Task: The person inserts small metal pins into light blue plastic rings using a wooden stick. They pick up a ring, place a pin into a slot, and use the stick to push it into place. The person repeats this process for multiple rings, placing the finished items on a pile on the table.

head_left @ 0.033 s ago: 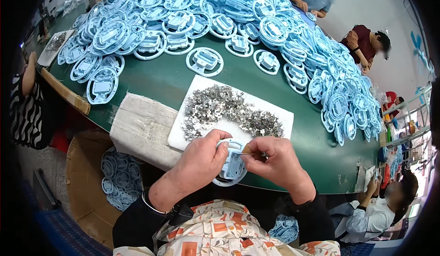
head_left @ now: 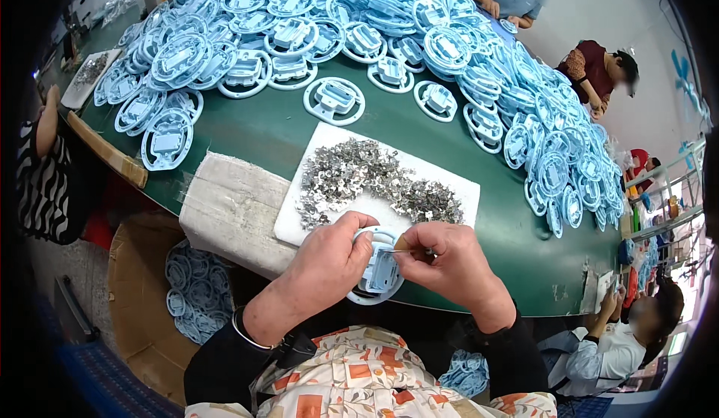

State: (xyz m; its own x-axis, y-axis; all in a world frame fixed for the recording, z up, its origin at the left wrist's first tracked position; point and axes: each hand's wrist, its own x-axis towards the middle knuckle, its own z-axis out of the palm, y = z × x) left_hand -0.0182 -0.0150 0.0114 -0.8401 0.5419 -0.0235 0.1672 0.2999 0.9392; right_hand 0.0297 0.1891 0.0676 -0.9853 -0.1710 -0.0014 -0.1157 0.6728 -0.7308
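My left hand [head_left: 322,267] grips a light blue plastic ring-shaped part [head_left: 380,274] by its left rim, thumb on top. A raised rectangular housing fills the middle of this part, which is held just off the table's front edge. At the housing's upper right, my right hand [head_left: 449,262] is closed in a pinch on a thin metal piece [head_left: 395,251]; the fingers hide most of it. Just beyond my hands, small silvery metal clips [head_left: 359,172] lie heaped on a white board [head_left: 299,222].
Many similar blue parts [head_left: 292,32] are piled across the green table [head_left: 247,129]. Beside the board lies a cloth-covered pad [head_left: 232,208]. A cardboard box [head_left: 135,291] holding blue parts stands at lower left. Several people sit around the table, one in a light shirt [head_left: 607,358] at right.
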